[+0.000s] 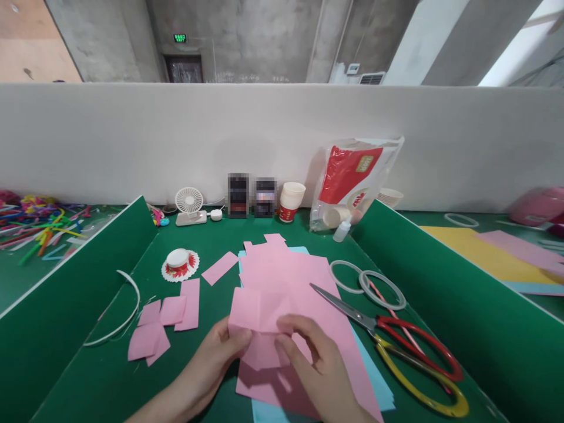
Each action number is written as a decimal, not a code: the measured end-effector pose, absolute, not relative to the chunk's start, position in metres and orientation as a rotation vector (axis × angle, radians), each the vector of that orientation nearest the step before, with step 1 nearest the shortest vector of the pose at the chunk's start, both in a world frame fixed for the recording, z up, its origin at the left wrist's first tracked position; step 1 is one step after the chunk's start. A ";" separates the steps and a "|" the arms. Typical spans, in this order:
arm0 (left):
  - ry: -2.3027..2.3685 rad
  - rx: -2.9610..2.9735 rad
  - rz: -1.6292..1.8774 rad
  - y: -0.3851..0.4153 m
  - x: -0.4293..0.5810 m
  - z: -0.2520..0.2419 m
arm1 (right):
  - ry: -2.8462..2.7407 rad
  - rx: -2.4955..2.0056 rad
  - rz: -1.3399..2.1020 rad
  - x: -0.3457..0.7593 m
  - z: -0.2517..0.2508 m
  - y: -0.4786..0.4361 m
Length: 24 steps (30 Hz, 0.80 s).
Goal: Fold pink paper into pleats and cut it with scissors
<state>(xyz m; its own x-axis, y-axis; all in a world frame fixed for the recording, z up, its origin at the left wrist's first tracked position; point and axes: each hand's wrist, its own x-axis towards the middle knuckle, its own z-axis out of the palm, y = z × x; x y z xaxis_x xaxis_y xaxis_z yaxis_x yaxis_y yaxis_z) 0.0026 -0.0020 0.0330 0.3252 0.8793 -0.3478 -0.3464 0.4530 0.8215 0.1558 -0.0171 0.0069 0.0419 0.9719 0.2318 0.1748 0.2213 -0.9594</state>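
A creased pink paper piece (259,308) is held up over a stack of pink sheets (308,270), which lies on light blue paper (372,370). My left hand (220,346) grips its left edge, thumb in front and fingers behind. The thumb and forefinger of my right hand (311,346) pinch its right side. Scissors (365,320) with one red and one yellow handle lie to the right, blades over the pink sheets. Small cut pink pieces (189,302) lie on the green surface at the left.
Green side walls (440,294) flank the work area. White rings (383,289) lie by the scissors. A small fan (189,202), a paper cup (291,202), a bag of cups (352,182) and a small bottle (342,230) stand at the back. A paper-cup hat (178,262) sits left.
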 end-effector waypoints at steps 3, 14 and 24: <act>0.877 0.712 0.872 -0.003 0.001 0.033 | -1.547 -1.111 0.753 0.158 0.010 -0.018; 0.845 0.827 0.875 0.000 0.000 0.031 | -1.581 -1.036 0.684 0.161 0.015 -0.017; 0.931 0.907 1.016 0.006 -0.005 0.035 | -2.028 -0.872 0.504 0.165 -0.011 -0.026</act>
